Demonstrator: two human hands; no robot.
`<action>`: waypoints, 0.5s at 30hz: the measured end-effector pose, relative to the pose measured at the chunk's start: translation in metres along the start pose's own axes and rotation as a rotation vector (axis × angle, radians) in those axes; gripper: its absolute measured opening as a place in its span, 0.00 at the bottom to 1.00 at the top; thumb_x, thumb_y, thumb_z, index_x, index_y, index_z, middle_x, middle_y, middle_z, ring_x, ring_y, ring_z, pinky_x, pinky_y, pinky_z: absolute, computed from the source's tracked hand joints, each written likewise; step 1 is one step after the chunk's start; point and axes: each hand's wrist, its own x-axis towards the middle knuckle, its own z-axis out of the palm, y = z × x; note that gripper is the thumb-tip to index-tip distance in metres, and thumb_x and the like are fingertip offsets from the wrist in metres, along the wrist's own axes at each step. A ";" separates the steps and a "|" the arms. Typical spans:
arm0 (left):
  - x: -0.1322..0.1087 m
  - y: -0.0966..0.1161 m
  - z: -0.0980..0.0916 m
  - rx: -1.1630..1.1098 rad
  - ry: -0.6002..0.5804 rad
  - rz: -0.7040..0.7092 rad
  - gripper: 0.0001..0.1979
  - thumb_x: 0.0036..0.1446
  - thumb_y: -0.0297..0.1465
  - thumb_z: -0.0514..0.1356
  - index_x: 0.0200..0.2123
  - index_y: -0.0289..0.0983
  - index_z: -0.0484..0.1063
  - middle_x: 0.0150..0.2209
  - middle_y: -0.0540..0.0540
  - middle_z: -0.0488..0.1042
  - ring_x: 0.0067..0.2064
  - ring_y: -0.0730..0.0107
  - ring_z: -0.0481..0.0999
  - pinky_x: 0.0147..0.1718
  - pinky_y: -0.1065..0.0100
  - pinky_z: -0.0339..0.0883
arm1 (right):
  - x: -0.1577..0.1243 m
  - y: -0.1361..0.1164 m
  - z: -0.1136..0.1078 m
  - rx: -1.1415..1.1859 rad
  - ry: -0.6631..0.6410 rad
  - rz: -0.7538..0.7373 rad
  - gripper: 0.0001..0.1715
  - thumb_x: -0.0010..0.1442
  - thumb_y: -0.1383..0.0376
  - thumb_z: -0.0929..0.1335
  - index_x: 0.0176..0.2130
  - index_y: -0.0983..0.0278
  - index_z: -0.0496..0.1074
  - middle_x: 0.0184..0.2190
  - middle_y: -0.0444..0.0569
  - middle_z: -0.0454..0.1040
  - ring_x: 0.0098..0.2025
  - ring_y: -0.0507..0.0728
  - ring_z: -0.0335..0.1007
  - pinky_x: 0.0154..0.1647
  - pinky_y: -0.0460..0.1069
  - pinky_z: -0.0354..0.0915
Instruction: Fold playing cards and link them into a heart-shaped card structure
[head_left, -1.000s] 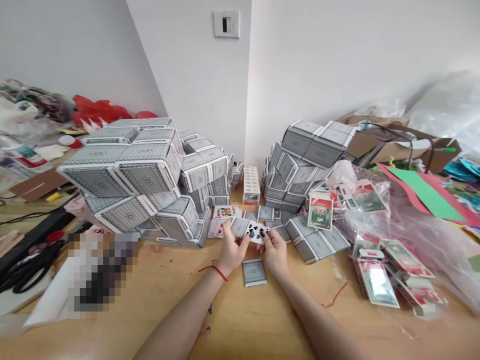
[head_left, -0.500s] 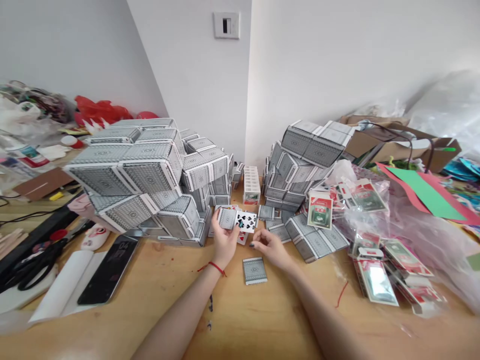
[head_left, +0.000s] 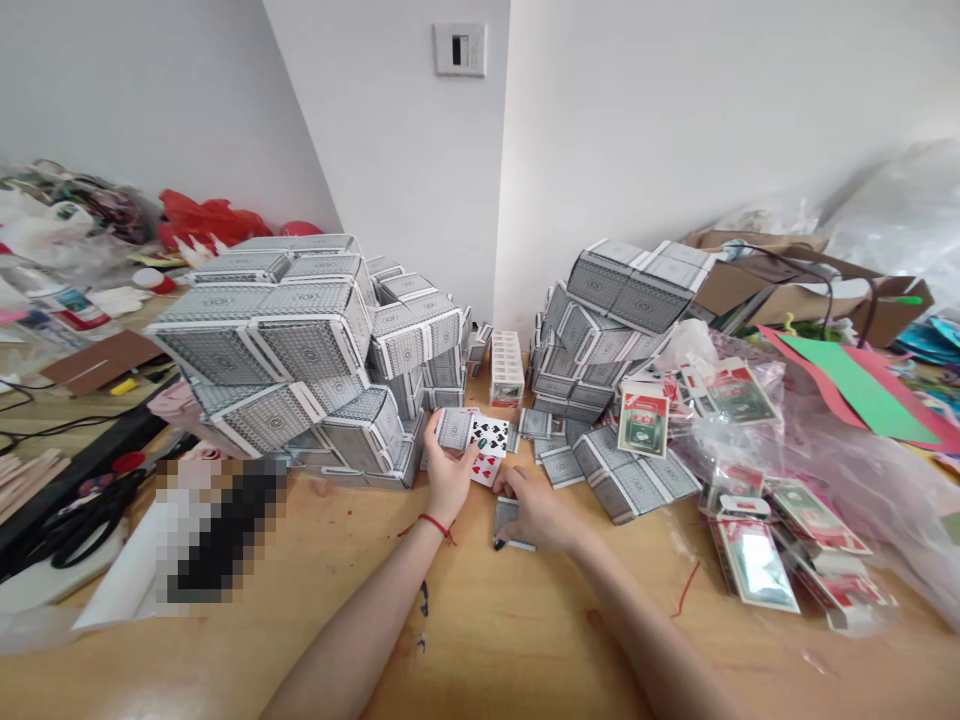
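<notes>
My left hand is closed on a few playing cards, one grey-backed and one showing black pips, held just above the wooden table. A red string circles that wrist. My right hand rests on a small grey-backed deck lying on the table, fingers curled over its edges. A face-up card with red hearts lies between the two hands.
A big structure of folded grey-backed cards stands at the left, a smaller pile at the right. Red and green card boxes in plastic wrap spread at the right. Scissors and a blurred flat object lie at the left.
My right hand let go of the fanned cards and dropped down onto the deck on the table. My left hand kept the cards and shifted slightly up and away.
</notes>
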 end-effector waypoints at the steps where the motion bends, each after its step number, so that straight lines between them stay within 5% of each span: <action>1: 0.000 -0.001 -0.001 0.010 -0.015 -0.009 0.34 0.46 0.28 0.60 0.55 0.40 0.49 0.53 0.40 0.61 0.50 0.63 0.67 0.48 0.61 0.64 | 0.001 0.002 -0.001 0.048 0.024 0.013 0.29 0.30 0.67 0.75 0.35 0.64 0.67 0.32 0.46 0.63 0.32 0.54 0.58 0.32 0.48 0.57; 5: 0.001 -0.005 -0.003 0.060 -0.054 -0.042 0.33 0.48 0.30 0.59 0.57 0.42 0.49 0.55 0.41 0.60 0.50 0.62 0.67 0.48 0.59 0.64 | 0.004 0.009 -0.004 0.378 0.144 0.030 0.15 0.42 0.66 0.71 0.34 0.62 0.70 0.33 0.45 0.66 0.35 0.55 0.61 0.38 0.49 0.57; 11: 0.000 -0.004 0.001 -0.022 -0.055 -0.014 0.35 0.47 0.28 0.60 0.56 0.42 0.48 0.56 0.41 0.57 0.53 0.63 0.64 0.51 0.61 0.61 | 0.009 0.026 -0.006 1.204 0.339 0.263 0.15 0.45 0.60 0.70 0.33 0.64 0.68 0.25 0.42 0.68 0.25 0.49 0.62 0.27 0.44 0.59; 15: -0.002 -0.003 0.003 -0.015 -0.079 0.013 0.33 0.47 0.28 0.60 0.56 0.41 0.49 0.55 0.40 0.58 0.53 0.63 0.64 0.49 0.61 0.63 | 0.010 0.028 -0.006 1.435 0.461 0.282 0.15 0.46 0.59 0.70 0.33 0.62 0.66 0.26 0.41 0.69 0.24 0.49 0.66 0.24 0.44 0.63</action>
